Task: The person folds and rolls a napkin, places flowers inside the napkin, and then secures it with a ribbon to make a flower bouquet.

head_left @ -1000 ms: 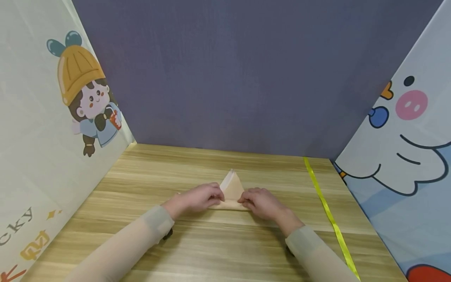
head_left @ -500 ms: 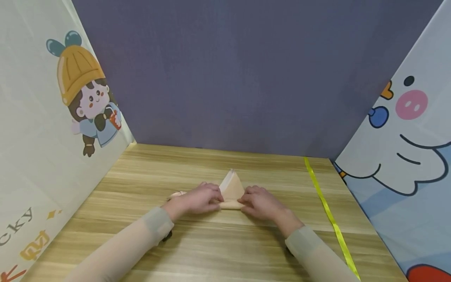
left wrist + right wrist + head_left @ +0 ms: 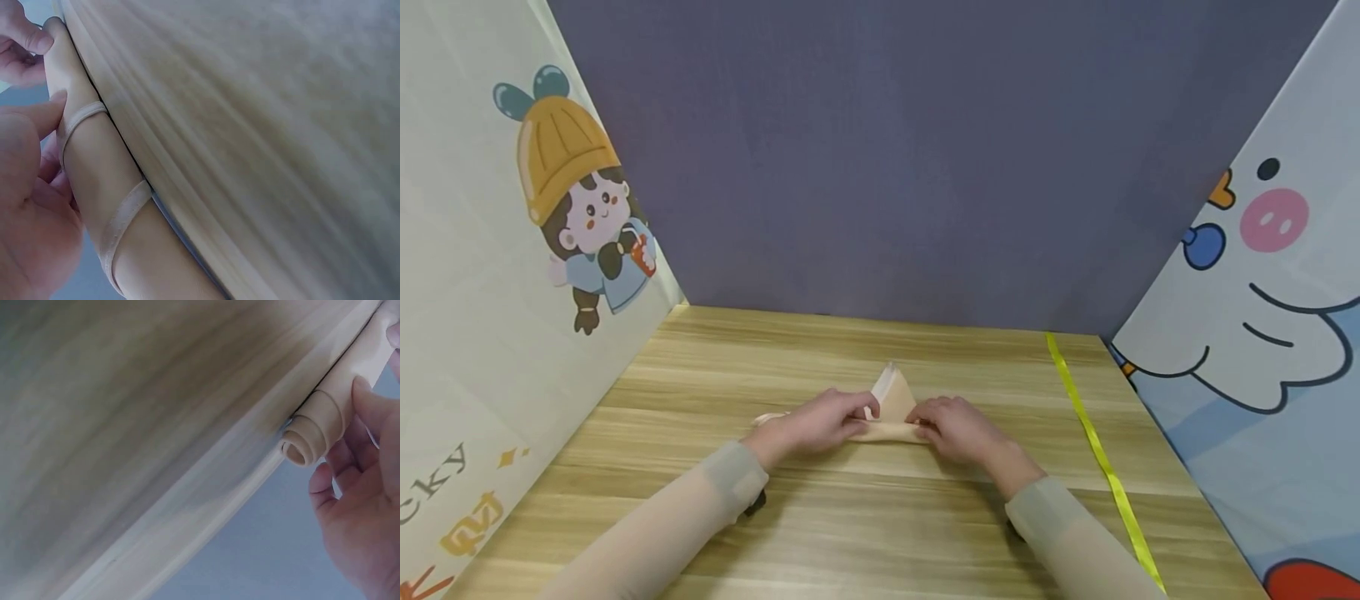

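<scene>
A smooth beige cloth (image 3: 891,432) lies on the table, its near edge rolled into a tube. Beyond the roll, its flat triangular end (image 3: 898,398) points away, with a paler layer along the left side. My left hand (image 3: 826,421) pinches the roll left of the middle, and my right hand (image 3: 958,429) pinches it on the right, thumbs on the near side. In the left wrist view, thin trim bands (image 3: 128,219) cross the rolled cloth. The right wrist view shows the spiral end (image 3: 299,449) of the roll beside my right hand. The cloth's exact kind is unclear.
The wood-grain table (image 3: 880,533) meets a dark grey-purple panel (image 3: 887,167) at the back. A yellow strip (image 3: 1101,458) runs along the table's right part. Printed cartoon sheets stand at the left (image 3: 467,250) and right (image 3: 1285,317).
The rolled edge has shifted slightly away from me, and less of the flat triangle shows. My left fingers have lifted and regripped a little. The roll's left end now shows beyond my left wrist.
</scene>
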The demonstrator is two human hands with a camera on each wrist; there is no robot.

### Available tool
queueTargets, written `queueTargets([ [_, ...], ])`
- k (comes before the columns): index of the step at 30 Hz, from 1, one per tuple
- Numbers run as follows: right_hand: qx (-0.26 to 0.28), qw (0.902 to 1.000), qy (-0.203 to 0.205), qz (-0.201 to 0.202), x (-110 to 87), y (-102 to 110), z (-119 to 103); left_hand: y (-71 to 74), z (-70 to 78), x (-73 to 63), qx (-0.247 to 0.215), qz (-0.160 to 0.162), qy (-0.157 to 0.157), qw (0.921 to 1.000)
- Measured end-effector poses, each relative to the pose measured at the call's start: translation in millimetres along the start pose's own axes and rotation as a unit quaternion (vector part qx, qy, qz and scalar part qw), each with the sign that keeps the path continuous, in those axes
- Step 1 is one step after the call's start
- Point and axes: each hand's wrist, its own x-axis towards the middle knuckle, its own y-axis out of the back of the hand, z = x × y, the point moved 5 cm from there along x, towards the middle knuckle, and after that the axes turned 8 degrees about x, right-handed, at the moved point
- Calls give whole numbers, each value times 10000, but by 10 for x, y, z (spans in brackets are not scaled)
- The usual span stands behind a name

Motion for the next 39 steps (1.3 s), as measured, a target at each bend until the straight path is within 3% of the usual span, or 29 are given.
queueTargets([
  [7, 17, 9996, 173, 212, -4, 13, -4, 13, 29, -6, 170, 154, -145, 9996],
  [15, -243, 9996, -132, -76, 16, -11, 5, -12, 37, -1, 849, -112, 64, 9963],
  [23, -444, 9990, 60, 69, 15, -20, -48, -11, 60, -30, 1220, 0, 34, 9925],
  [28, -567, 9981, 234, 3, 7, -51, -49, 4, 84, -27, 1212, 89, -135, 9925],
  [33, -307, 9992, 267, -26, 8, -54, -35, 7, 68, -29, 1138, 57, -161, 9934],
  [39, 47, 9999, 22, -95, 17, -55, -3, 18, 53, -18, 977, 118, -112, 9951],
])
